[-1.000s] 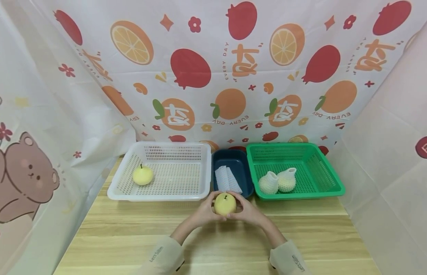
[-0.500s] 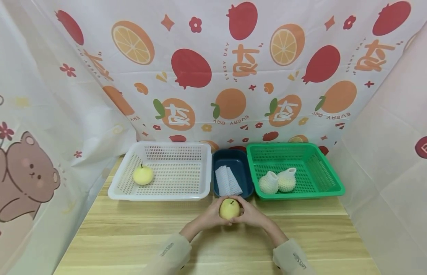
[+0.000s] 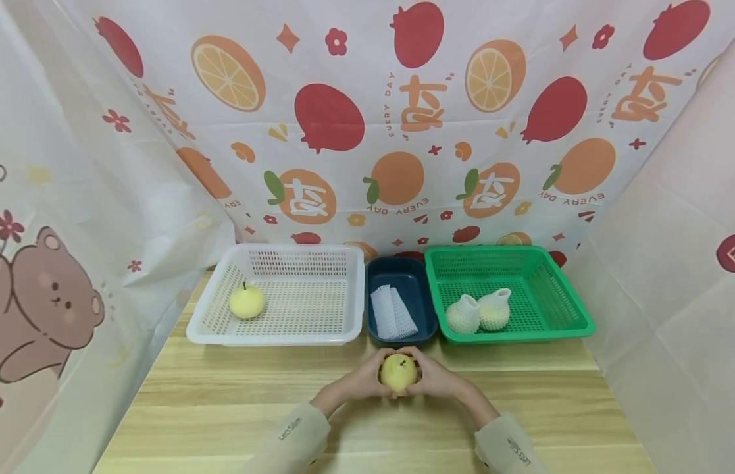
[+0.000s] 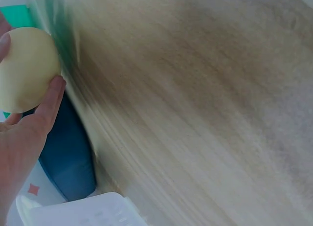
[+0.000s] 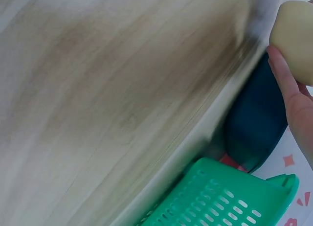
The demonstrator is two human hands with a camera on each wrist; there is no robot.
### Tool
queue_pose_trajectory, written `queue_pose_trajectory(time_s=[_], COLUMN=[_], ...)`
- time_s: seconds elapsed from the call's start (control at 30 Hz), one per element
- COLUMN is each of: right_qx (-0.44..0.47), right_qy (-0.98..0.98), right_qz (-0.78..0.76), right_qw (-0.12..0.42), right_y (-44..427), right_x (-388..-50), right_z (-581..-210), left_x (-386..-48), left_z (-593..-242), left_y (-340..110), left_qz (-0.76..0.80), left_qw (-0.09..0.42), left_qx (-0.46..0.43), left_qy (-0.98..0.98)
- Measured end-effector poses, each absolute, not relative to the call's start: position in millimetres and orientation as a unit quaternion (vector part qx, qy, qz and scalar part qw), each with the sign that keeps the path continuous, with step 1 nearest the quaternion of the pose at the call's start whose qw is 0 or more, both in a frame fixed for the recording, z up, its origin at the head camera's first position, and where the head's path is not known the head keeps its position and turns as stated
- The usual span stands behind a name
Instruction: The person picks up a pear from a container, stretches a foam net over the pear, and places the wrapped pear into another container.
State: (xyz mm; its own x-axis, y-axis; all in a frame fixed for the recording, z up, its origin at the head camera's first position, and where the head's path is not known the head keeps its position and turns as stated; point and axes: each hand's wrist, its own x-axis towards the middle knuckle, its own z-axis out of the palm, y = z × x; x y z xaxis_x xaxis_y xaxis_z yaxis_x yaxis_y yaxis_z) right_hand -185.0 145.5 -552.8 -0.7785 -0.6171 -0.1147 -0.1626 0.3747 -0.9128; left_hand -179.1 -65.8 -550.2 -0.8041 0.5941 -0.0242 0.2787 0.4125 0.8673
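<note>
A yellow pear (image 3: 399, 373) with a dark stem is held between both hands in front of the dark blue tray (image 3: 428, 322). The left hand (image 3: 367, 379) grips its left side and the right hand (image 3: 433, 378) its right side, fingers and thumbs curved round it. In the left wrist view the pear (image 4: 28, 69) rests against the fingers of the left hand (image 4: 29, 133). The right wrist view has the pear (image 5: 296, 42) at its edge, touched by the right hand (image 5: 296, 101).
A white basket (image 3: 284, 340) at the left holds another pear (image 3: 247, 301). Two white foam nets (image 3: 393, 313) lie in the blue tray. In the green basket (image 3: 521, 336) are two pears in foam nets (image 3: 464, 315). A patterned cloth hangs behind.
Both hands have drawn back from the blue tray toward the person and slightly right, carrying the pear, whose stem now points differently.
</note>
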Motion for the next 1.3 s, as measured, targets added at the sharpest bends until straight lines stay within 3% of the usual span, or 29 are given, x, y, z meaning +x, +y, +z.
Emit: queue_pose_trajectory(time_s=[1.3], right_qx=[-0.239], right_qy=[0.756], right_qz=[-0.556], right_qw=[0.249], right_y=[160], right_x=[-175], right_z=[-574], left_x=[-170], left_z=[-559], left_y=[-60], left_qz=[0.502], left_qw=[0.179], left_qx=[0.255], left_qy=[0.807])
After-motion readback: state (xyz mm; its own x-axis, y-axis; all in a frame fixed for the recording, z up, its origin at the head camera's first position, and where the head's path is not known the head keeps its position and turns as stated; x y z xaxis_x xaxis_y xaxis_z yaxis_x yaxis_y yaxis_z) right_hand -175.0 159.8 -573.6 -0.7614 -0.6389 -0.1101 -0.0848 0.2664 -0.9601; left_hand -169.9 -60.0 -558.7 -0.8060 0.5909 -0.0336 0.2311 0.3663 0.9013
